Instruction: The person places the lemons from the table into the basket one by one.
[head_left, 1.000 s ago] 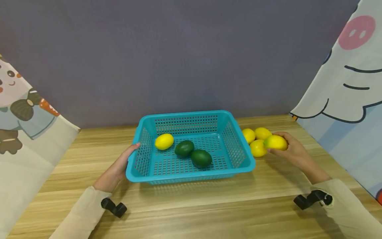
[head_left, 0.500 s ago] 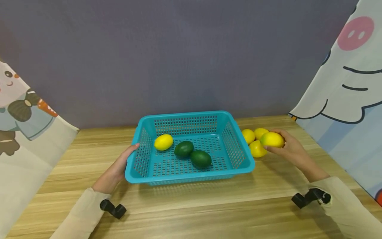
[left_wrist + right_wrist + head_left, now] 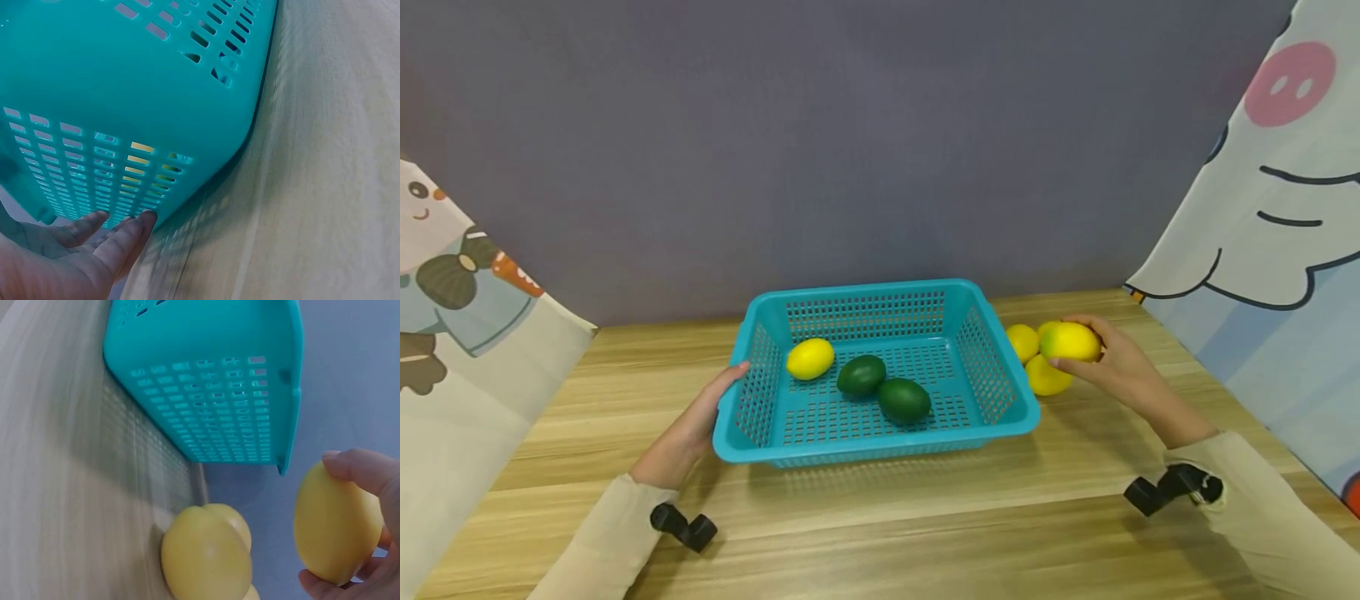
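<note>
A turquoise plastic basket [image 3: 880, 450] with slotted walls stands on the table. My left hand [image 3: 696, 421] grips its left side, thumb over the rim; the left wrist view shows the fingers [image 3: 128, 240] against the outer wall. Inside lie a yellow lemon [image 3: 810, 359] and two dark green fruits, like avocados [image 3: 904, 401], touching each other. To the right of the basket, my right hand [image 3: 1120, 367] holds a lemon [image 3: 334, 525] with a greenish end between thumb and fingers. It is raised above several other lemons [image 3: 1048, 377] grouped by the basket's right wall.
The wooden table [image 3: 880, 533] ends at a grey backdrop [image 3: 880, 150] behind the basket. Cartoon-printed cloths hang at the left [image 3: 467, 400] and right [image 3: 1285, 242]. Both wrists carry a black camera mount [image 3: 685, 525].
My right hand has moved left with the lemon and slightly up, nearer the basket. My left hand keeps its place on the basket, whose contents stay where they were.
</note>
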Tool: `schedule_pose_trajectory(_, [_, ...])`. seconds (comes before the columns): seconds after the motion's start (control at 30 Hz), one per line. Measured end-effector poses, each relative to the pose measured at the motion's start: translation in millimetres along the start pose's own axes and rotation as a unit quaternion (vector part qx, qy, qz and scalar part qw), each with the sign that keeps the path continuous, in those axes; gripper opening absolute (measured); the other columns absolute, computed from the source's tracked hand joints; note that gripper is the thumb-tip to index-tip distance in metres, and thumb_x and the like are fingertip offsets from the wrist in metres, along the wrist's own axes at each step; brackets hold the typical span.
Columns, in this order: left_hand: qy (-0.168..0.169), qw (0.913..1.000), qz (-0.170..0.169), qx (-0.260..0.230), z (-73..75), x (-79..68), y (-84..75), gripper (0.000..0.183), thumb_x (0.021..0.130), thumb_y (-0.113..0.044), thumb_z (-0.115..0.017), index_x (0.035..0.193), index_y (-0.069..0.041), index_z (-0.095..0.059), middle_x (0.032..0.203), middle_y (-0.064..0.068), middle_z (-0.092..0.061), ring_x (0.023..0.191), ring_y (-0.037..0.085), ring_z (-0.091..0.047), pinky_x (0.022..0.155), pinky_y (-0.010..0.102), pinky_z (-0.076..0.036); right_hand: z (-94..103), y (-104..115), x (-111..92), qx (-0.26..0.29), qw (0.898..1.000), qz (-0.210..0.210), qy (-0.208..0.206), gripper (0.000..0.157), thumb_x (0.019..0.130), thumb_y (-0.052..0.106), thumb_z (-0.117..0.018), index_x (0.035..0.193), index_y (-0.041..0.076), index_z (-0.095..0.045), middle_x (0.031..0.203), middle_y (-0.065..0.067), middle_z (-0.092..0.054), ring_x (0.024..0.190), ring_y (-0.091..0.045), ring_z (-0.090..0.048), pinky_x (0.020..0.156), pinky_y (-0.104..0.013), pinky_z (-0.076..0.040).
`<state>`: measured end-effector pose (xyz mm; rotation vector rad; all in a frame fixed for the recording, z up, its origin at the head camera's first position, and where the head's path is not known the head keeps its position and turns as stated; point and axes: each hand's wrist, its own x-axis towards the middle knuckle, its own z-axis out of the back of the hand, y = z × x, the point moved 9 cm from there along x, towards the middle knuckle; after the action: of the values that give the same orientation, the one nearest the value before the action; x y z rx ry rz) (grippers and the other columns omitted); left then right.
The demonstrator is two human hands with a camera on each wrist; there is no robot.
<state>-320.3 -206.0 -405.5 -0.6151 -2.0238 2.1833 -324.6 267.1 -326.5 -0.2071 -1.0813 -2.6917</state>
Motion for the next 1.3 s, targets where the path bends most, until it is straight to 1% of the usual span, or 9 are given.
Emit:
schedule_pose_trajectory(0.1, [-0.003, 1.0, 0.002, 0.0, 0.3, 0.2, 0.0, 0.073, 0.097, -0.052, -0.02, 0.151, -0.01, 0.006, 0.144, 0.031, -0.024, 0.117, 0.03, -0.048, 0.09, 0.039, -0.046, 0.9, 5.1, 2.4, -0.002, 1.0, 0.003, -0.001, 0.066, 0.086, 0.025, -0.07, 0.137, -0.001, -0.037, 0.128, -0.027, -0.044, 0.102, -0.036, -0.05, 0.07, -0.02, -0.046])
schedule_pose_trajectory(0.27, [-0.004, 1.0, 0.003, 0.003, 0.2, 0.6, 0.3, 0.073, 0.097, -0.051, -0.019, 0.151, -0.009, 0.005, 0.144, 0.031, -0.024, 0.118, 0.031, -0.047, 0.091, 0.039, -0.045, -0.9, 9.8, 7.6, -0.013, 1.0, -0.006, 0.006, 0.068, 0.085, 0.03, -0.07, 0.137, 0.0, -0.038, 0.127, -0.026, -0.046, 0.104, -0.037, -0.05, 0.076, -0.034, -0.047])
schedule_pose_trajectory(0.33, [-0.005, 1.0, 0.002, 0.004, 0.1, 1.0, 0.2, 0.073, 0.097, -0.051, -0.019, 0.151, -0.009, 0.005, 0.144, 0.031, -0.024, 0.118, 0.031, -0.047, 0.09, 0.039, -0.045, -2.4, 12.8, 9.5, -0.01, 1.0, -0.005, 0.01, 0.067, 0.086, 0.029, -0.07, 0.137, 0.0, -0.038, 0.127, -0.026, -0.047, 0.104, -0.037, -0.051, 0.077, -0.038, -0.047])
schedule_pose_trajectory(0.5, [-0.002, 1.0, -0.002, 0.002, -0.3, 1.9, -0.2, 0.073, 0.097, -0.051, -0.02, 0.151, -0.009, 0.005, 0.144, 0.031, -0.025, 0.116, 0.03, -0.048, 0.089, 0.038, -0.046, -7.2, 21.6, 13.6, -0.003, 1.0, 0.005, 0.017, 0.065, 0.086, 0.027, -0.069, 0.136, -0.001, -0.039, 0.126, -0.025, -0.047, 0.101, -0.035, -0.052, 0.076, -0.037, -0.048])
schedule_pose_trajectory(0.7, [0.001, 1.0, -0.003, 0.006, -0.1, 1.4, -0.4, 0.073, 0.097, -0.052, -0.02, 0.151, -0.01, 0.006, 0.144, 0.031, -0.023, 0.118, 0.033, -0.048, 0.09, 0.042, -0.047, -11.4, 30.3, 20.3, -0.008, 1.0, 0.009, 0.019, 0.064, 0.085, 0.03, -0.07, 0.135, 0.002, -0.041, 0.124, -0.021, -0.049, 0.097, -0.033, -0.053, 0.075, -0.038, -0.047])
schedule_pose_trajectory(0.83, [0.0, 1.0, 0.0, 0.009, 0.1, 1.3, 0.3, 0.074, 0.097, -0.052, -0.02, 0.151, -0.009, 0.007, 0.145, 0.031, -0.022, 0.12, 0.034, -0.046, 0.091, 0.042, -0.046, -13.5, 39.3, 23.1, -0.006, 1.0, 0.021, 0.022, 0.062, 0.085, 0.028, -0.07, 0.134, 0.002, -0.042, 0.123, -0.02, -0.05, 0.096, -0.033, -0.052, 0.074, -0.039, -0.047])
schedule_pose_trajectory(0.93, [0.0, 1.0, 0.003, 0.009, 0.3, 1.5, 1.2, 0.074, 0.097, -0.052, -0.019, 0.151, -0.009, 0.007, 0.146, 0.031, -0.021, 0.121, 0.036, -0.044, 0.092, 0.043, -0.045, -15.5, 44.8, 24.7, -0.004, 0.999, 0.026, 0.028, 0.062, 0.085, 0.027, -0.07, 0.134, 0.002, -0.042, 0.121, -0.02, -0.05, 0.095, -0.032, -0.052, 0.073, -0.038, -0.047])
schedule_pose_trajectory(1.13, [0.01, 0.9999, 0.0, 0.009, -1.4, 1.8, 1.2, 0.073, 0.097, -0.052, -0.019, 0.151, -0.012, 0.011, 0.147, 0.032, -0.018, 0.127, 0.043, -0.037, 0.094, 0.047, -0.043, -15.8, 55.5, 31.3, -0.004, 0.999, 0.032, 0.034, 0.06, 0.084, 0.026, -0.07, 0.133, 0.004, -0.042, 0.118, -0.02, -0.052, 0.094, -0.032, -0.053, 0.071, -0.037, -0.047])
schedule_pose_trajectory(1.3, [0.013, 0.9999, -0.005, 0.006, -1.3, 3.0, -0.2, 0.072, 0.097, -0.051, -0.019, 0.151, -0.013, 0.011, 0.147, 0.031, -0.017, 0.127, 0.042, -0.036, 0.095, 0.046, -0.043, -15.3, 66.6, 37.7, -0.001, 0.998, 0.042, 0.039, 0.059, 0.085, 0.024, -0.07, 0.133, 0.004, -0.043, 0.119, -0.021, -0.052, 0.091, -0.033, -0.054, 0.069, -0.036, -0.048])
